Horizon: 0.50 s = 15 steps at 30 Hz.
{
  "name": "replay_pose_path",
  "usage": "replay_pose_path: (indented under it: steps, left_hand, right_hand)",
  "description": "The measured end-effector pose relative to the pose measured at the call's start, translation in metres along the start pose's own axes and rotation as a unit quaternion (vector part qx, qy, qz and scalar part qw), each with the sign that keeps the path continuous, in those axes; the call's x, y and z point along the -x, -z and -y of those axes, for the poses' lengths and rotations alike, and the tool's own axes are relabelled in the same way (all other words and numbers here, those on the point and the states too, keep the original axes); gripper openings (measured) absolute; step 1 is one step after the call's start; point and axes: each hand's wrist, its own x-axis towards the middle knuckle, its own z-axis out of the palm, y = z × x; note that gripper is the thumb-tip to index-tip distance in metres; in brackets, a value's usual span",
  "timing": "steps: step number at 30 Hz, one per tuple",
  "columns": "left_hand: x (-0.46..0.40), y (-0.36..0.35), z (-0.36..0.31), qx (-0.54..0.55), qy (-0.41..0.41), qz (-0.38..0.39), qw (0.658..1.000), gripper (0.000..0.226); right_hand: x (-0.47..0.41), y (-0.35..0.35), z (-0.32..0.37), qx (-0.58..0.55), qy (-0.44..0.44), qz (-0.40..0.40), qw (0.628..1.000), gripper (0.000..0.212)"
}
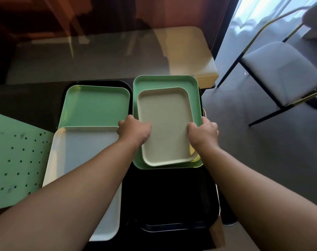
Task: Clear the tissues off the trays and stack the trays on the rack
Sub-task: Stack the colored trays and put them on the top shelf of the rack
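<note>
Both hands grip the small beige tray, which sits nested inside a larger green tray. Left hand is closed over the beige tray's left rim, right hand closed over its right rim, fingers curled at the green tray's edge. Left of the grip: second green tray, with a white tray overlapping its near end. Below the grip: black tray. Far left: green perforated panel. Right of the grip: grey chair. Beyond: glass-topped table. Count: two green trays, one beige, one white; black ones partly hidden, count unclear.
</note>
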Motion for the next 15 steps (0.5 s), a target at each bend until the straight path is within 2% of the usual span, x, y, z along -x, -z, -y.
replay_pose_path:
  steps: [8, 11, 15]
  left_hand:
    - [0.001, -0.007, 0.0, 0.015, -0.005, 0.012, 1.0, 0.078]
    - [0.004, -0.011, -0.003, 0.037, -0.001, 0.023, 0.999, 0.09]
    - [0.01, -0.01, -0.004, 0.03, -0.004, -0.011, 0.999, 0.087]
  right_hand:
    - [-0.006, -0.007, -0.004, 0.01, -0.006, -0.009, 1.0, 0.061]
    - [-0.006, -0.004, -0.004, -0.014, -0.012, -0.005, 1.0, 0.062]
    - [0.003, 0.0, -0.005, -0.052, -0.015, -0.007, 0.999, 0.074]
